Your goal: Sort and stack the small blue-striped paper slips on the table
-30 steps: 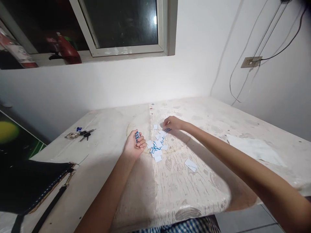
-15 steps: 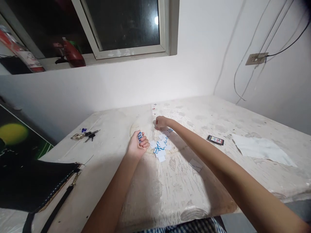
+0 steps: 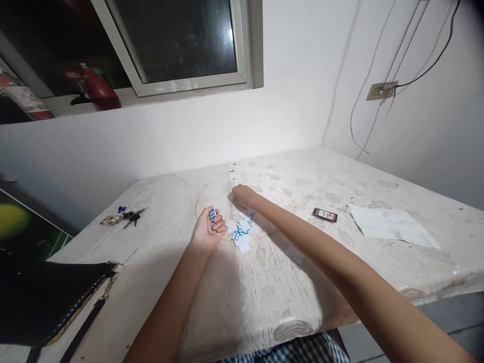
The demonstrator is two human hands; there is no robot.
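My left hand (image 3: pixel 207 229), palm up, is closed around a small blue-and-white printed piece of paper (image 3: pixel 212 216), its fingers curled over the lower end. Just beyond the pile, my right hand (image 3: pixel 244 195) is lowered to the tabletop with its fingers curled under. Whatever those fingers hold, if anything, is hidden. Between and below the hands lies a loose pile of small white paper pieces (image 3: pixel 244 229) with blue printing, some overlapping. The right forearm partly covers another white slip (image 3: pixel 295 254).
The pale, patterned table (image 3: pixel 264 297) has keys (image 3: pixel 132 216) and a black bag (image 3: pixel 53 297) on its left. To the right lie a small dark card with a printed label (image 3: pixel 325 215) and a white cloth or paper sheet (image 3: pixel 391 227). A wall and window (image 3: pixel 189 83) stand behind.
The view has shifted, so the table and its things appear a little further left. My right hand has turned, its fingers now tucked out of sight; my left still grips its paper.
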